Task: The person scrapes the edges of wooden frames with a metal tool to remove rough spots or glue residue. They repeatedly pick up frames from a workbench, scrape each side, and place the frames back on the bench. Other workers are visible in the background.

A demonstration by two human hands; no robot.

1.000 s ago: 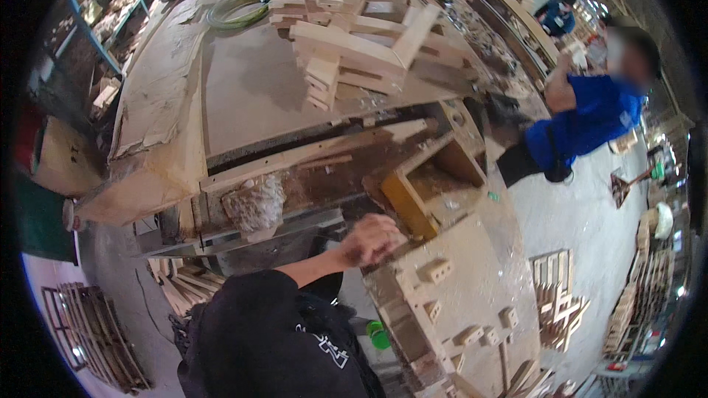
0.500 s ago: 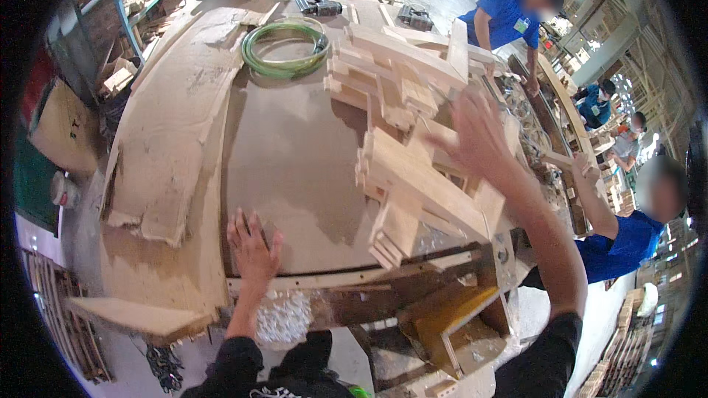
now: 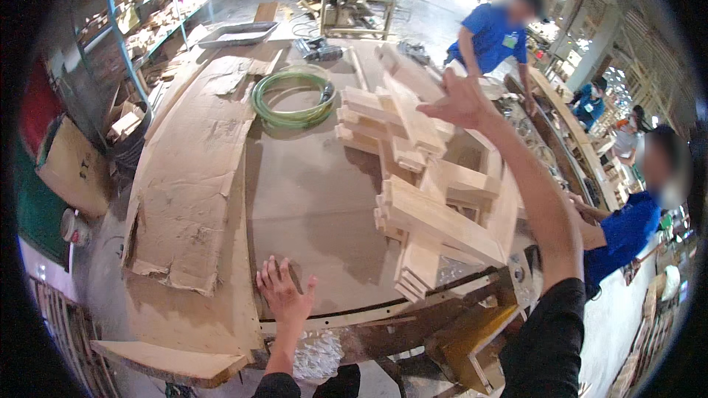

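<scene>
My left hand rests on the near left part of the brown-covered tabletop, fingers spread and nothing in them. At the far right of the stack, my right hand is raised with its thumb pointing left and its fingers closed on the end of a pale wooden piece, which is smeared by motion. Part of that grip is hidden behind the hand. Below lie crossed stacks of cut wooden pieces, some with slotted ends.
A coiled green hose lies at the table's back. Behind it are a power drill and a grey tray. Torn cardboard covers the left side. Two co-workers in blue shirts work at the right.
My right hand has gone from open above the stack to gripping a wooden piece farther back, which has swung leftward. My left hand stays on the tabletop. The view has shifted.
</scene>
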